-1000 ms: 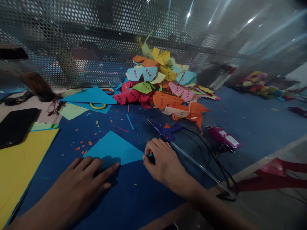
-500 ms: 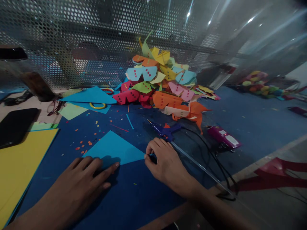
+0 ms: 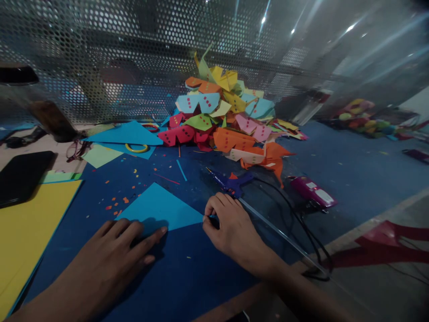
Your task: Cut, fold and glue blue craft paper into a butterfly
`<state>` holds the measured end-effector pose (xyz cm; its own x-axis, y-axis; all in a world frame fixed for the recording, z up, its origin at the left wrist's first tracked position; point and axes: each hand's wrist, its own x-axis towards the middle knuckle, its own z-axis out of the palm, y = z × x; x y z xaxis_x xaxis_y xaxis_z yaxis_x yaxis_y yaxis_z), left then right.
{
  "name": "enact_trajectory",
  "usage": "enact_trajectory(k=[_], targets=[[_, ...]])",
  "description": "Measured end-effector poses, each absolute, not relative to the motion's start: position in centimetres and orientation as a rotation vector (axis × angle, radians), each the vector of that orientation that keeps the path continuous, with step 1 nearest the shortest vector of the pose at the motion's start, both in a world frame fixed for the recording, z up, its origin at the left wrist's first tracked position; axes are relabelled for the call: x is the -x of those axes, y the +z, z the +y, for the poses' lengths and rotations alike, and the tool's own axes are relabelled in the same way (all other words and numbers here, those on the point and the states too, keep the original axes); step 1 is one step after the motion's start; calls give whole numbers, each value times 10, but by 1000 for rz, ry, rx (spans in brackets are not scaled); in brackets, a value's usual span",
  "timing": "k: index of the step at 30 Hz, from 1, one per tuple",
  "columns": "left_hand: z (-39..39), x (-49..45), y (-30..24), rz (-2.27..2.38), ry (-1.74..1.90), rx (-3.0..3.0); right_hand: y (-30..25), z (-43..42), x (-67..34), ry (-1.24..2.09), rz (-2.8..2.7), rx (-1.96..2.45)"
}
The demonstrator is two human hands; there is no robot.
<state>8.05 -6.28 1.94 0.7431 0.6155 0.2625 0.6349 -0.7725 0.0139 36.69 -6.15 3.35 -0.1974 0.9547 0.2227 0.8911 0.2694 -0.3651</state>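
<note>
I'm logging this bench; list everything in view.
paper triangle: 1, blue, centre
folded papers: many, multicoloured, back centre
loose papers: several, blue, green, back left
rings: 2, yellow, red, left
scraps: many, mixed, left
glue gun: 1, blue, centre
glue stick: 1, clear, right
device: 1, purple, right
cables: uncounted, black, right
phone: 1, black, left
large sheets: several, yellow, left
glasses: 1, dark, left
jar: 1, clear, left
panel: 1, grey, back
far pile: 1, multicoloured, right
unclear item: 1, red, lower right
table: 1, blue, centre
left hand: 1, bare, on triangle
right hand: 1, bare, at triangle's corner
</note>
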Motion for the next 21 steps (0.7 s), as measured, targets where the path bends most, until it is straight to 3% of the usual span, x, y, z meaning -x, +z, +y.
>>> enact_trajectory(k=[21], targets=[[-64,-79,18,-1082,-344,2888,31,-61,-370,219,-2135,1628]])
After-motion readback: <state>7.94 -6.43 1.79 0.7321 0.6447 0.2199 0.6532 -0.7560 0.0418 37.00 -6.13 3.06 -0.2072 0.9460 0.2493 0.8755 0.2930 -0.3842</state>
